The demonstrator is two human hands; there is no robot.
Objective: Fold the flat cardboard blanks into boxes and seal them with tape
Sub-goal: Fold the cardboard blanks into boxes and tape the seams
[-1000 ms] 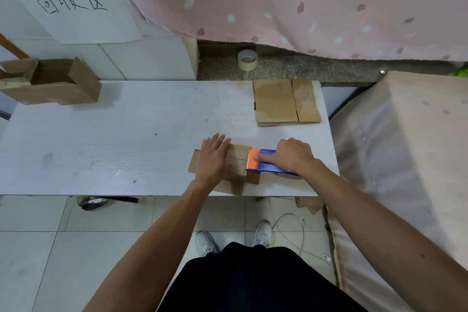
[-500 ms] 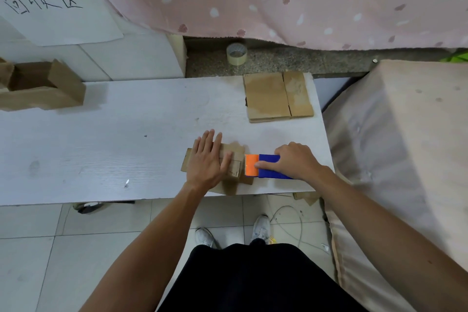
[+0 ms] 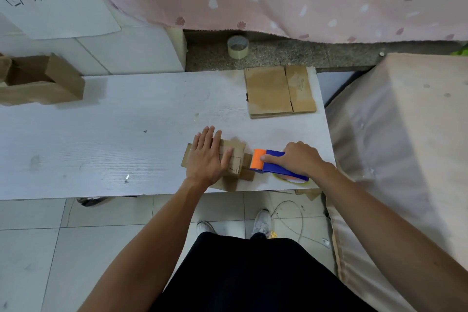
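Observation:
A small folded cardboard box [image 3: 235,157] lies near the front edge of the white table [image 3: 114,134]. My left hand [image 3: 206,157] presses flat on top of it with straight fingers. My right hand [image 3: 300,158] grips a blue tape dispenser [image 3: 274,163] with an orange head, index finger stretched along its top. The orange head sits at the box's right end. A stack of flat cardboard blanks [image 3: 279,91] lies at the table's back right.
Folded boxes [image 3: 38,81] stand at the table's far left. A spare tape roll [image 3: 237,47] rests on the stone ledge behind. A cloth-covered block [image 3: 405,147] stands close on the right. A cable lies on the tiled floor.
The dispenser and my right hand have drawn slightly to the right, so the orange head now stands at the box's right end. My left hand stays pressed on the box.

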